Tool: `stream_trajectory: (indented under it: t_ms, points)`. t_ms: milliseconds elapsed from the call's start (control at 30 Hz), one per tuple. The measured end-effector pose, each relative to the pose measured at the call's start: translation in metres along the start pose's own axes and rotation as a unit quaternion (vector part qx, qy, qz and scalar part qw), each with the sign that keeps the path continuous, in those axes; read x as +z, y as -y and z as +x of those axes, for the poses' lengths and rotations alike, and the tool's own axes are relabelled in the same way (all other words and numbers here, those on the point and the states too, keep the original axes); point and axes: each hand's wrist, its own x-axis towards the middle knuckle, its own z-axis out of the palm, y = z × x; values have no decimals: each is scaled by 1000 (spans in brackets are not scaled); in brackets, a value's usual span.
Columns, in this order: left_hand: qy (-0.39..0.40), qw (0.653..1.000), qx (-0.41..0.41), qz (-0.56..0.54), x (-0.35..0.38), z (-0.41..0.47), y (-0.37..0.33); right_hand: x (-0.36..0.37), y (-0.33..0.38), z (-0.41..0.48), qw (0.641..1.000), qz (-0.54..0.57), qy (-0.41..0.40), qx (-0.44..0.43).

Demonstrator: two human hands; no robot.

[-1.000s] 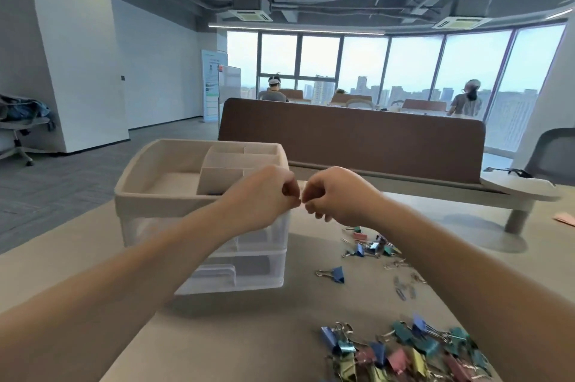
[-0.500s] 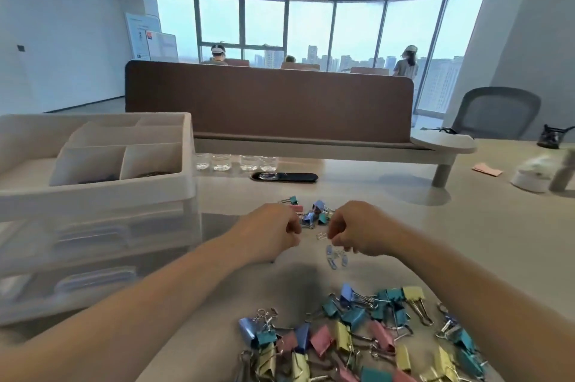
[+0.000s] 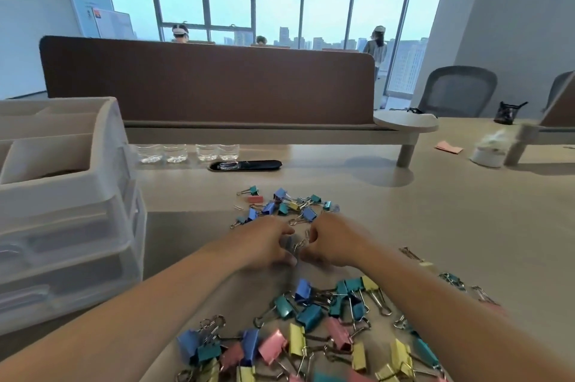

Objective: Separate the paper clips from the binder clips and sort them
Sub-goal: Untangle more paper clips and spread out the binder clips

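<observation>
left hand [image 3: 267,244] and right hand [image 3: 334,241] are now lowered to the table [image 3: 404,226], fingers [image 3: 284,230] pinched on tangled clips [image 3: 299,244]; separating is judged ongoing.

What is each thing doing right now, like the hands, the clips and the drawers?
Left hand: fingers curled, low over the table, grip blurred.
Right hand: fingers curled, facing the left hand, grip blurred.
Near binder clips: loose heap on the table.
Far clips: small, scattered beyond the hands.
Drawers: look shut.
Top tray: open on top.
</observation>
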Motion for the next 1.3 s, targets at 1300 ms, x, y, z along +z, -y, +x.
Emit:
stream_trajectory:
  t_ms: [1300]
  points:
    - [-44, 999, 14, 7, 0, -22, 3, -3, 12, -6, 992, 68, 93, -57]
